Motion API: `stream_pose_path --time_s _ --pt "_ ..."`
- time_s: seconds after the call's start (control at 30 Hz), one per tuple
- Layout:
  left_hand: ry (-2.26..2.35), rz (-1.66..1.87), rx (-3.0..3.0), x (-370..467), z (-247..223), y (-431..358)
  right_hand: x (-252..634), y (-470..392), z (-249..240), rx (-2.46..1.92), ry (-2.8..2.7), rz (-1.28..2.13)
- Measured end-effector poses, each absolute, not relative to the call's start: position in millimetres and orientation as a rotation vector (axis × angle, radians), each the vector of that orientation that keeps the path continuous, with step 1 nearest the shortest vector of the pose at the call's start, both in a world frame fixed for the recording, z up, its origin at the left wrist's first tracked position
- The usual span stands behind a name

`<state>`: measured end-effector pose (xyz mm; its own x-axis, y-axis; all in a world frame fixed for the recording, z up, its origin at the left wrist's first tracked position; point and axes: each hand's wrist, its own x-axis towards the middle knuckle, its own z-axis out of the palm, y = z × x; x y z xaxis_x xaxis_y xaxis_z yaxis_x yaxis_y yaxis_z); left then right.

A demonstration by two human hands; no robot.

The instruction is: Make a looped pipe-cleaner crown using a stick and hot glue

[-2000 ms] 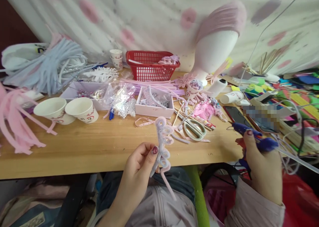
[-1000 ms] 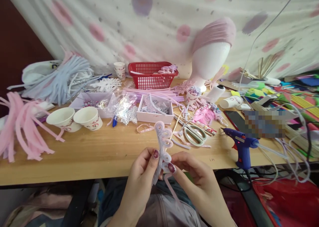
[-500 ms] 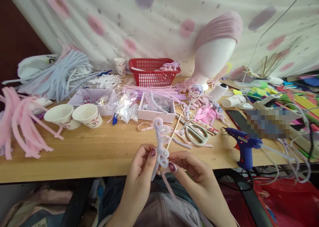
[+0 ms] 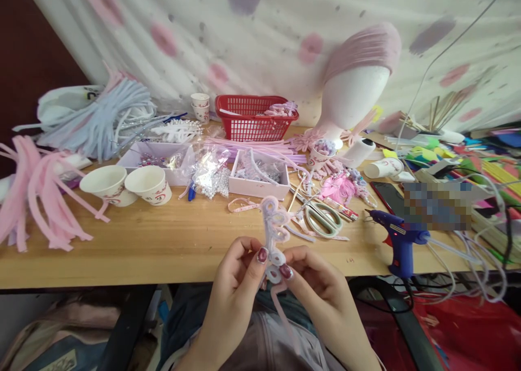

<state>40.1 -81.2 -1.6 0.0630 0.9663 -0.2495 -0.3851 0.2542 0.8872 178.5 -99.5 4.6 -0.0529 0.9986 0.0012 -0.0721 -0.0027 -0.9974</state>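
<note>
While fingers [image 4: 253, 273] pinch it, looped strip [image 4: 269, 229], upright

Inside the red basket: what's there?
Red plastic basket: a bundle of pink and lilac fuzzy pieces towards the right, a thin white strip at the left. Whatever lies under the bundle is covered; can't tell.

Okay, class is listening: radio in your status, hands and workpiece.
Both hands pinching pink-and-lilac looped fuzzy-stem piece. Blue plastic glue gun at table's right edge, unheld. Nothing between hands and piece.
</note>
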Motion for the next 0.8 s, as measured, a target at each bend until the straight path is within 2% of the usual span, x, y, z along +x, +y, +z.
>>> stream_pose_path --time_s 0.8 --pt "1.021 1.214 0.731 39 -2 -80 185 -89 -2 -1.211 -1.442 0.747"
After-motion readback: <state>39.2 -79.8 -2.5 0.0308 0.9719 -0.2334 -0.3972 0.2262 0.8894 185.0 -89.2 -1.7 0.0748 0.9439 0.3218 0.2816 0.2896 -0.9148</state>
